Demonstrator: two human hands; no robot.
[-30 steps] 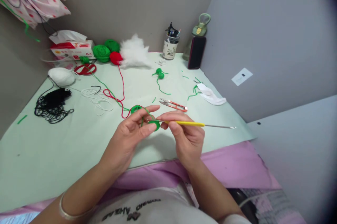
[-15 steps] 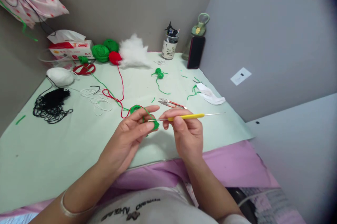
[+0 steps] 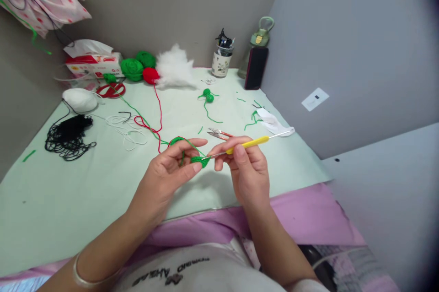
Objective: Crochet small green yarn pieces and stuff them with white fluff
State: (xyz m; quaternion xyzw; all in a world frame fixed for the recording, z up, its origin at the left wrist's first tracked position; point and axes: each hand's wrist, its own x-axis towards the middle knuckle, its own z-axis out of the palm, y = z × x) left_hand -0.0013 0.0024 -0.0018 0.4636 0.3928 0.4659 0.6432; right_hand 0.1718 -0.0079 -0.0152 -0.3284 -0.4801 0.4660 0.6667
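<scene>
My left hand (image 3: 169,170) pinches a small green crochet piece (image 3: 199,159) between thumb and fingers, with green yarn looped over the forefinger. My right hand (image 3: 245,168) grips a crochet hook with a yellow handle (image 3: 247,144); its metal tip sits in the green piece and its far end points up to the right. The green strand (image 3: 144,120) runs back across the pale green table (image 3: 85,191) toward green yarn balls (image 3: 132,68). A red strand (image 3: 159,113) leads to a red yarn ball (image 3: 150,75).
Small snips (image 3: 219,134) lie just behind my hands. Black yarn (image 3: 68,136), white yarn (image 3: 79,100), white stuffing (image 3: 174,71), a tissue box (image 3: 94,64), a cup of tools (image 3: 222,61), a phone (image 3: 255,67) and a bottle (image 3: 262,33) stand along the back.
The hook's far end has swung upward from nearly level to slanting up and right. My right hand rose slightly; the left hand kept its pinch on the green piece.
</scene>
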